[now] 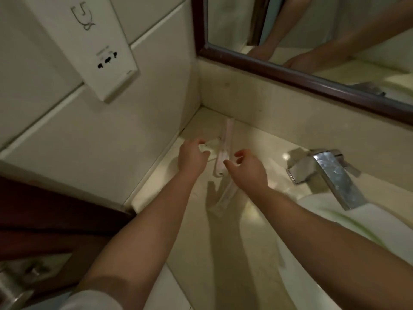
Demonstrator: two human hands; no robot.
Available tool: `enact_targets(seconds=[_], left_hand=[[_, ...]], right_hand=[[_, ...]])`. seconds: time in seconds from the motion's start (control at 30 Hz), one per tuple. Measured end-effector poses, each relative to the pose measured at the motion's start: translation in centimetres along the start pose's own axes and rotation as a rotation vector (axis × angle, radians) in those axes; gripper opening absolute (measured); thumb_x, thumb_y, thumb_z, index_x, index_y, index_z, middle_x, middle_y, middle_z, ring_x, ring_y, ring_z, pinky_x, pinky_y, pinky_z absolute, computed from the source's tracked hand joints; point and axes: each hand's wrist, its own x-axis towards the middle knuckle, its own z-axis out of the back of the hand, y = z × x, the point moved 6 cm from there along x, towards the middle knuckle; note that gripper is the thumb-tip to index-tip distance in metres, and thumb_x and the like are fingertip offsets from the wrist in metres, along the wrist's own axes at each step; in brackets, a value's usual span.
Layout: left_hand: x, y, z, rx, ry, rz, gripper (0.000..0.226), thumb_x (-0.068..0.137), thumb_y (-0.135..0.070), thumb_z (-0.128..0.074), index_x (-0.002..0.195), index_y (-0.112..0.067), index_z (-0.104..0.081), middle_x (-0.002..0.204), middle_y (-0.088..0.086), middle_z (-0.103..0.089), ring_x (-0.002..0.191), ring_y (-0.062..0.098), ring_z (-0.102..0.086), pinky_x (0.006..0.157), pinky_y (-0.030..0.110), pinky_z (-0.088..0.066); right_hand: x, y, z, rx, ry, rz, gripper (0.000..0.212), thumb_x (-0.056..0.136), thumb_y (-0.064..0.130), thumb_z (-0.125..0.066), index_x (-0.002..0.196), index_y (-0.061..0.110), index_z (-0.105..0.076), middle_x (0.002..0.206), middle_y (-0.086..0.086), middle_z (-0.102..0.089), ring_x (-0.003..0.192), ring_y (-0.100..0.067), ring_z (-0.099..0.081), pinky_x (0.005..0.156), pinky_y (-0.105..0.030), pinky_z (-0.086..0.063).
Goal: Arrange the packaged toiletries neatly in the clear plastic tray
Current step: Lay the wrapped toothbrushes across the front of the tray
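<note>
A long pale pink toiletry packet (225,148) lies on the beige counter in the corner by the wall, pointing away from me. A small white packet (211,144) sits just left of it. My left hand (192,158) has its fingers curled on this small packet. My right hand (248,170) hovers with its fingers apart at the near end of the long packet, holding nothing. A second long clear-wrapped packet (225,195) lies on the counter below my right wrist. The image is blurred, and I cannot make out the outline of the clear tray.
A chrome faucet (328,173) stands to the right over the white sink basin (335,222). A dark-framed mirror (290,72) hangs above the backsplash. On the left wall a white socket panel (93,48) is mounted. A dark wooden door edge (44,211) is at lower left.
</note>
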Motion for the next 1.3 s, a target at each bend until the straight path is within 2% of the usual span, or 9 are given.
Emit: enact_targets(seconds=[0.13, 0.27, 0.5, 0.63, 0.83, 0.9, 1.07, 1.17, 1.3], left_hand=[[2.0, 0.1, -2.1, 0.300, 0.102, -0.059, 0.055, 0.079, -0.036, -0.071, 0.130, -0.022, -0.055, 0.129, 0.010, -0.054, 0.117, 0.031, -0.045, 0.088, 0.038, -0.045], [3.0, 0.8, -2.7, 0.293, 0.111, -0.039, 0.049, 0.074, -0.040, -0.069, 0.117, -0.019, -0.060, 0.115, 0.010, -0.061, 0.109, 0.033, -0.047, 0.081, 0.038, -0.044], [1.7, 2.2, -1.3, -0.023, 0.048, 0.056, 0.023, 0.075, -0.020, -0.065, 0.098, -0.014, -0.066, 0.091, 0.006, -0.066, 0.080, 0.025, -0.061, 0.064, 0.030, -0.047], [-1.6, 1.7, 0.3, -0.311, 0.101, 0.159, 0.010, 0.078, -0.015, -0.064, 0.087, -0.014, -0.063, 0.082, 0.007, -0.068, 0.065, 0.023, -0.064, 0.048, 0.030, -0.050], [-7.5, 0.8, 1.5, -0.520, 0.242, 0.151, 0.015, 0.081, -0.018, -0.058, 0.091, -0.011, -0.067, 0.085, 0.014, -0.073, 0.073, 0.029, -0.073, 0.067, 0.054, -0.060], [-9.4, -0.1, 1.7, -0.522, 0.279, 0.105, 0.011, 0.087, -0.013, -0.058, 0.096, -0.011, -0.065, 0.090, 0.012, -0.072, 0.072, 0.023, -0.073, 0.069, 0.048, -0.060], [-17.4, -6.5, 1.1, -0.587, 0.334, -0.064, 0.012, 0.096, -0.008, -0.054, 0.106, -0.003, -0.056, 0.087, 0.013, -0.069, 0.054, 0.016, -0.067, 0.039, 0.023, -0.036], [-23.0, -10.6, -1.8, -0.592, 0.415, -0.130, 0.013, 0.092, -0.008, -0.060, 0.104, -0.003, -0.055, 0.077, 0.014, -0.065, 0.047, 0.013, -0.058, 0.040, 0.023, -0.035], [-32.2, -15.4, -7.5, -0.566, 0.507, -0.194, 0.011, 0.091, -0.011, -0.063, 0.099, -0.004, -0.062, 0.069, 0.009, -0.062, 0.052, 0.011, -0.056, 0.052, 0.029, -0.044]], right_hand=[[2.4, 0.8, -1.4, -0.226, -0.134, -0.003, 0.074, 0.072, 0.067, -0.062, 0.122, 0.014, -0.051, 0.121, -0.010, -0.051, 0.106, -0.030, -0.055, 0.083, -0.043, -0.052], [3.8, 0.7, -2.9, -0.365, -0.181, -0.173, 0.088, 0.064, 0.076, -0.061, 0.121, 0.010, -0.046, 0.123, -0.013, -0.041, 0.111, -0.034, -0.043, 0.083, -0.045, -0.047], [3.0, -0.7, -3.4, -0.367, -0.196, -0.236, 0.028, 0.084, 0.034, -0.059, 0.108, 0.020, -0.056, 0.130, -0.013, -0.031, 0.111, -0.039, -0.037, 0.083, -0.048, -0.045], [1.3, -1.9, -2.5, -0.345, -0.221, -0.168, 0.030, 0.090, 0.004, -0.046, 0.118, 0.010, -0.056, 0.129, -0.020, -0.040, 0.107, -0.042, -0.045, 0.081, -0.042, -0.044], [-1.5, -4.3, -0.8, -0.058, -0.129, -0.122, 0.022, 0.088, 0.003, -0.050, 0.110, 0.003, -0.048, 0.115, -0.020, -0.048, 0.089, -0.041, -0.059, 0.069, -0.034, -0.037], [-3.2, -5.3, 0.6, 0.091, -0.126, -0.135, 0.015, 0.085, 0.007, -0.052, 0.099, 0.004, -0.051, 0.101, -0.017, -0.058, 0.084, -0.036, -0.058, 0.065, -0.035, -0.041], [-12.6, -11.4, 8.6, 0.376, -0.246, -0.159, 0.010, 0.092, 0.017, -0.050, 0.089, 0.008, -0.051, 0.079, -0.008, -0.064, 0.065, -0.015, -0.060, 0.047, -0.021, -0.039], [-20.4, -16.3, 14.6, 0.459, -0.393, -0.156, 0.010, 0.094, 0.016, -0.053, 0.089, 0.007, -0.051, 0.071, -0.009, -0.065, 0.051, 0.001, -0.054, 0.044, -0.011, -0.038], [-31.6, -24.4, 21.3, 0.517, -0.543, -0.215, 0.011, 0.093, 0.020, -0.055, 0.085, 0.015, -0.049, 0.067, -0.005, -0.065, 0.057, -0.012, -0.056, 0.055, -0.026, -0.043]])
